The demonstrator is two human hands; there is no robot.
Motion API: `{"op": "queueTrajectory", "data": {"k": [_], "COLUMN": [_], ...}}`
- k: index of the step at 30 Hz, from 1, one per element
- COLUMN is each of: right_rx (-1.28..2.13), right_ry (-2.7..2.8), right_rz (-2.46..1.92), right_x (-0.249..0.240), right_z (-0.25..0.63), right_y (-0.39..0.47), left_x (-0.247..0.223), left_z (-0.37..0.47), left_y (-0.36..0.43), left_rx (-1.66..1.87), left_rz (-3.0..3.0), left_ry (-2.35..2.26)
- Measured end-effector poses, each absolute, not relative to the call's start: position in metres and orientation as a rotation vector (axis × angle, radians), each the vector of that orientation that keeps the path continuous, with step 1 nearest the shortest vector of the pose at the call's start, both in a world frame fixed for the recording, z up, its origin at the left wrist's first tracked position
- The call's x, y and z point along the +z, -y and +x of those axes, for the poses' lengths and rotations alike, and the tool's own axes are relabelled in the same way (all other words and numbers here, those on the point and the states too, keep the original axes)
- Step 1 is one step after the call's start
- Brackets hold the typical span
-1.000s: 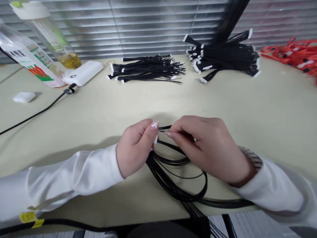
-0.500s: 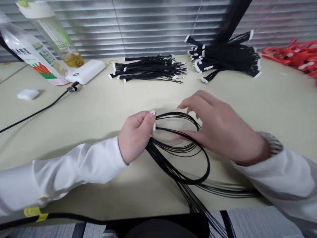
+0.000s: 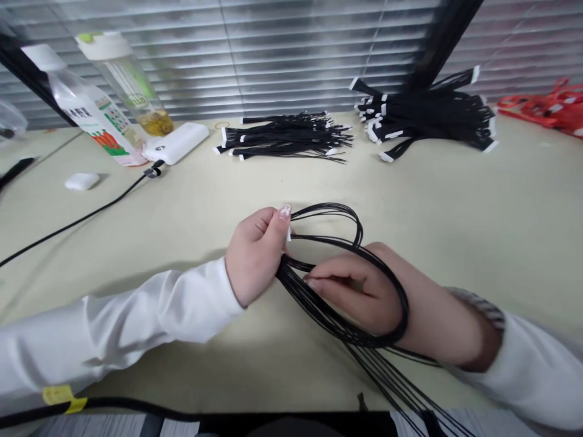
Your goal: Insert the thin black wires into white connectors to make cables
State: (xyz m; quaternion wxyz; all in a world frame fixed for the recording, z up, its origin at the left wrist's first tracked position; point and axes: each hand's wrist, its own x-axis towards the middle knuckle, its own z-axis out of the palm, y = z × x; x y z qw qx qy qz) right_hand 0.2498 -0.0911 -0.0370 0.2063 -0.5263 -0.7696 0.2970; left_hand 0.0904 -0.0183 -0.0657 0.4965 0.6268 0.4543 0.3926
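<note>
A looped bundle of thin black wires is held above the table, its loose strands trailing down over the front edge. My left hand is closed round the gathered end, thumb on top, with a small white connector showing by the thumb. My right hand reaches through the large loop, and the wires pass in front of its palm. Its thumb and fingers are pinched together on some of the wires, close to my left hand. The exact strands between those fingertips are partly hidden.
Farther back lie a pile of short black wires with white connectors, a larger black pile and red cables. At left are a drink bottle, a tumbler, a white power bank and a small white case.
My right hand has moved down and inward through the loop, and its spread fingers have closed into a pinch on wires. My left hand keeps its hold. The camera view has shifted slightly.
</note>
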Motion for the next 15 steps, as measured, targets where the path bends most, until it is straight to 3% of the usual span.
{"op": "queueTrajectory", "data": {"k": [15], "right_rx": [0.675], "right_ry": [2.072], "right_rz": [-1.414], "right_x": [-0.047], "right_z": [0.237], "right_y": [0.091], "left_x": [-0.060], "left_z": [0.091], "left_y": [0.022], "left_rx": [0.938], "left_rz": [1.712], "left_ry": [-1.059]}}
